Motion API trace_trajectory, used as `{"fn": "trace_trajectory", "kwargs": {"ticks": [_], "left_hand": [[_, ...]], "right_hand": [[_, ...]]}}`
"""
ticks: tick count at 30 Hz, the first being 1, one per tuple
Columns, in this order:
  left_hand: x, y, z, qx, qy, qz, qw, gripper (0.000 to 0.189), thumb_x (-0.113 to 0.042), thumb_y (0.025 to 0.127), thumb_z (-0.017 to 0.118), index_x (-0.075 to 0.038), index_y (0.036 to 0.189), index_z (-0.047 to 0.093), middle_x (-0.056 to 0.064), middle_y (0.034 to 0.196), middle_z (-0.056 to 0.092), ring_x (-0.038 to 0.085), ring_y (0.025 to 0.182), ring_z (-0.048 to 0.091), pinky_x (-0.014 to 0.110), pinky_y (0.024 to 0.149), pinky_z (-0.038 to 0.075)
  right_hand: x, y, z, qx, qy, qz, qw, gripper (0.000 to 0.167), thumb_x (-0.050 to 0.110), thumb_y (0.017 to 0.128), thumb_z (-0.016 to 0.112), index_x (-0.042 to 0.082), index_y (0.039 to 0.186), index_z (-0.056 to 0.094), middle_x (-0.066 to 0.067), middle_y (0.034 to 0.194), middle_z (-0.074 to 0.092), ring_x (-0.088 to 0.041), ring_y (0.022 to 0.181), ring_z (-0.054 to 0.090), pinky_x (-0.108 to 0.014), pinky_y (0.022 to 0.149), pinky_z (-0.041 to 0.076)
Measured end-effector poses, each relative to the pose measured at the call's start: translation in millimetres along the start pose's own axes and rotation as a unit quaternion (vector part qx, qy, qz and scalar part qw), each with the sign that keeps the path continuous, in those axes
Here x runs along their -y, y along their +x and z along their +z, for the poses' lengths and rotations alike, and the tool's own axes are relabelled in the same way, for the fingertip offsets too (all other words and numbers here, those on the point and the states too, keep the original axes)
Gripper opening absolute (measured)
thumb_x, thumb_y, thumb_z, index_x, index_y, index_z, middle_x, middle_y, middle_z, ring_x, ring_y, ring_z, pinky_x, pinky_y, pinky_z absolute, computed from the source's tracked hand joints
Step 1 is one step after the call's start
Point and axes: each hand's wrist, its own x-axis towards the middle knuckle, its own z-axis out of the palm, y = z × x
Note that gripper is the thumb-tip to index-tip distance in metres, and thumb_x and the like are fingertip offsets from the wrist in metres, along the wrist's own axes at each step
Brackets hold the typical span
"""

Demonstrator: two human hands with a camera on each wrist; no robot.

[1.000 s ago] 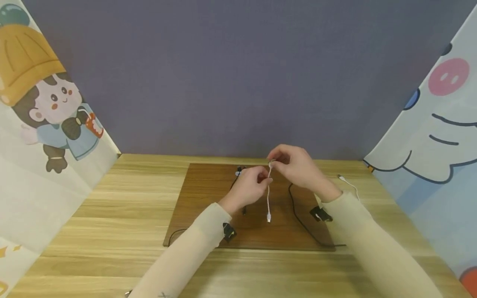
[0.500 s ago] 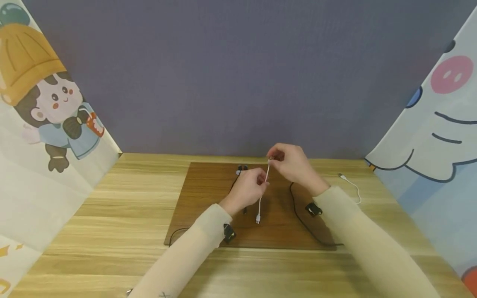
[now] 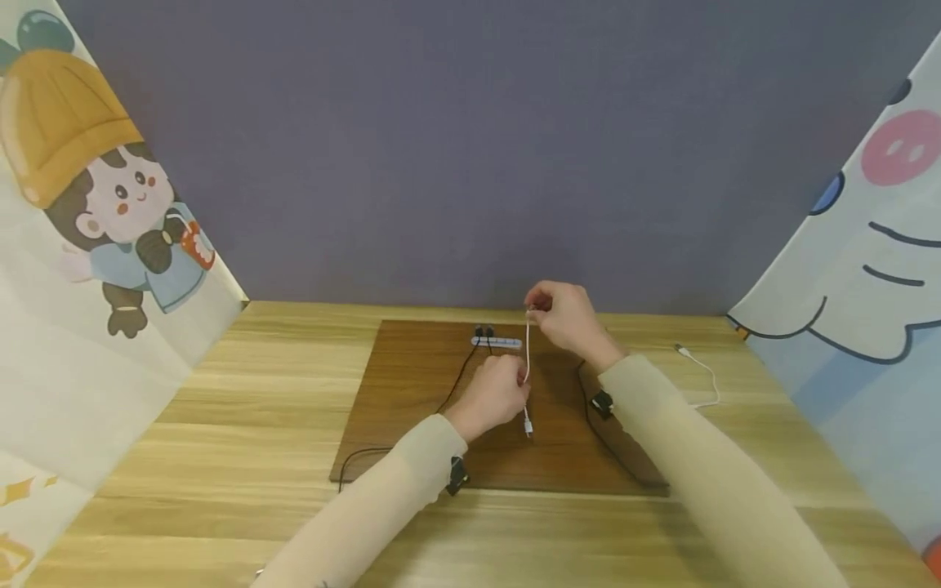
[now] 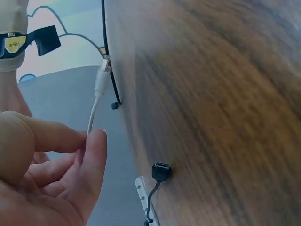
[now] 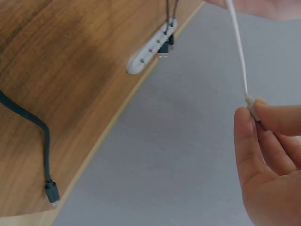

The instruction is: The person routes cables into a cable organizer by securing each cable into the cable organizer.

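A short white USB cable [image 3: 528, 347] hangs between the two hands above a dark brown board [image 3: 412, 367]. The right hand [image 3: 564, 314] pinches its upper connector [image 5: 254, 110] between thumb and fingertips. Lower down, the left hand [image 3: 494, 392] pinches the cord between thumb and forefinger. The lower USB plug [image 3: 528, 428] dangles free below the left hand. At the board's far edge lies a pale cable clip strip [image 3: 507, 343], behind and left of the right hand. Two black cables [image 5: 168, 14] sit in slots at one end of it; the slots beside them hold nothing.
Another black cable [image 3: 599, 437] curves over the right side of the board. To the right on the light wooden table [image 3: 272, 392] lies a white cable [image 3: 713, 380]. A grey panel [image 3: 470, 163] rises behind the table, with printed cloths at both sides.
The left hand has slid down along the white cable, away from the right hand. More of the clip strip shows now. The right hand keeps its pinch, its forearm shifted slightly left.
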Motion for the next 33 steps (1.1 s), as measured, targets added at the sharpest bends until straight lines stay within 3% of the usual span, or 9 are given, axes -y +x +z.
{"fn": "trace_trajectory", "kwargs": {"ticks": [4,11,16,22,28,33], "left_hand": [[-0.1,-3.7,3.7,0.006,0.007,-0.008,0.9999,0.029,-0.003,0.094,0.065,-0.012,0.068,0.053,-0.004,0.055,0.047,0.01,0.045,0.042,0.024,0.042,0.034],[-5.4,-7.4,6.6,0.01,0.038,-0.015,0.9991,0.022,0.006,0.088,0.061,-0.009,0.072,0.058,0.0,0.059,0.056,0.012,0.043,0.053,0.023,0.04,0.043],[-8.6,-8.3,8.2,0.021,0.058,-0.034,0.9975,0.027,0.008,0.087,0.061,-0.01,0.068,0.054,-0.001,0.054,0.047,0.009,0.04,0.043,0.021,0.036,0.034],[-6.1,-4.3,13.1,0.011,0.091,-0.035,0.9952,0.036,0.01,0.084,0.061,-0.014,0.063,0.045,-0.002,0.053,0.038,0.01,0.043,0.035,0.023,0.038,0.029],[-3.1,2.0,19.5,0.014,0.086,-0.049,0.995,0.028,0.009,0.084,0.063,-0.01,0.066,0.053,0.0,0.055,0.043,0.012,0.044,0.04,0.025,0.04,0.034],[-4.0,4.7,21.2,0.023,0.134,-0.053,0.9892,0.019,0.003,0.086,0.067,-0.008,0.072,0.06,0.003,0.063,0.056,0.016,0.052,0.051,0.031,0.046,0.044]], "right_hand": [[-7,2.8,7,0.004,0.0,0.003,1.0,0.01,0.002,0.092,0.07,0.003,0.101,0.071,-0.009,0.093,0.073,-0.025,0.088,0.068,-0.041,0.077,0.056],[-15,10.4,14,-0.004,-0.003,0.004,1.0,0.01,0.001,0.09,0.072,0.003,0.1,0.072,-0.009,0.092,0.073,-0.026,0.087,0.069,-0.04,0.077,0.056],[-21,17.4,21,-0.001,-0.004,0.01,0.9999,0.01,0.0,0.091,0.071,0.003,0.1,0.071,-0.01,0.093,0.072,-0.026,0.088,0.068,-0.04,0.077,0.056],[-28,26.3,31,0.015,-0.01,0.016,0.9997,0.01,0.0,0.092,0.07,0.002,0.103,0.071,-0.011,0.095,0.071,-0.027,0.089,0.067,-0.04,0.078,0.055],[-34,32.1,40,0.023,-0.024,0.027,0.9991,0.012,0.0,0.093,0.07,0.0,0.105,0.07,-0.012,0.097,0.071,-0.029,0.092,0.067,-0.041,0.081,0.055],[-37,37.0,49,0.045,-0.031,0.031,0.998,0.016,0.0,0.093,0.069,-0.002,0.109,0.07,-0.013,0.1,0.071,-0.03,0.095,0.067,-0.041,0.084,0.055]]}}
